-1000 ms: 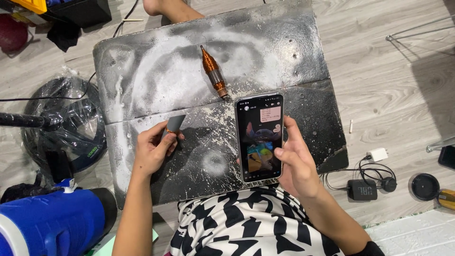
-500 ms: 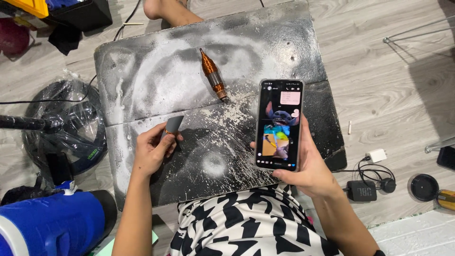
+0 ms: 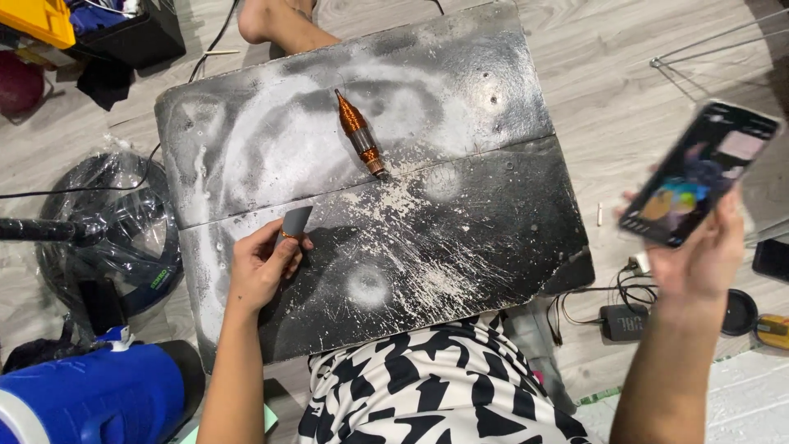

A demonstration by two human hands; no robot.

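Sandpaper piece [image 3: 296, 222], small and grey, sits pinched in the left hand [image 3: 261, 267] on the dusty black board [image 3: 493, 247], below the copper pen tool [image 3: 359, 133]. Right of the board, the right hand [image 3: 699, 255] grips a phone [image 3: 699, 173].

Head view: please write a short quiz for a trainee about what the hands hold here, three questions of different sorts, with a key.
1. True or false: the right hand holds a phone off the board's right edge.
2. What does the left hand pinch? A: a small grey piece; B: the copper tool; C: a cable.
3. Fill in: the copper tool lies on the ____.

Key: 1 true; 2 A; 3 board.
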